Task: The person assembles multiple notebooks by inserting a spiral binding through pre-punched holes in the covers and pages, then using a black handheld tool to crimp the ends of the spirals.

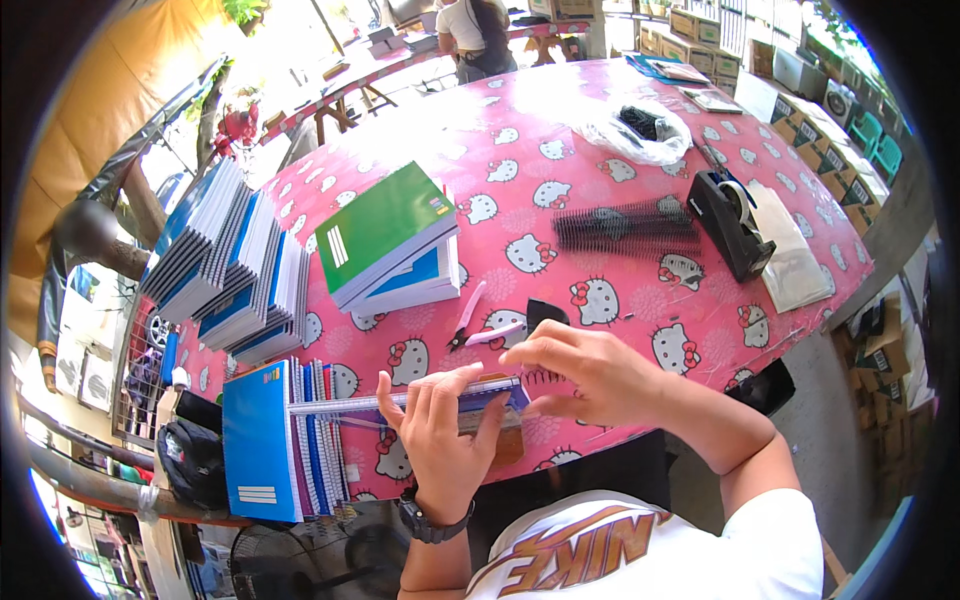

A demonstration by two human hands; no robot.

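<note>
My left hand (442, 440), a dark watch on its wrist, is closed round a notebook (345, 404) held edge-up near the front of the table. At the notebook's right end my right hand (600, 370) has its fingers bent about a short black wire coil (543, 378). A brown block (508, 447) sits under the notebook's right part. Just beyond lie pink-handled pliers (470, 318), and a small black piece (547, 314) shows behind my right fingers. Left of my left hand stands a row of spiral-bound notebooks, a blue cover (258, 440) outermost.
Stacked blue notebooks (215, 255) rise at the left; a green notebook (385, 235) tops another pile. Black wire coils (628, 232), a tape dispenser (730, 225) and a plastic bag (640, 135) lie on the pink patterned tablecloth (520, 215). A person (475, 40) stands far off.
</note>
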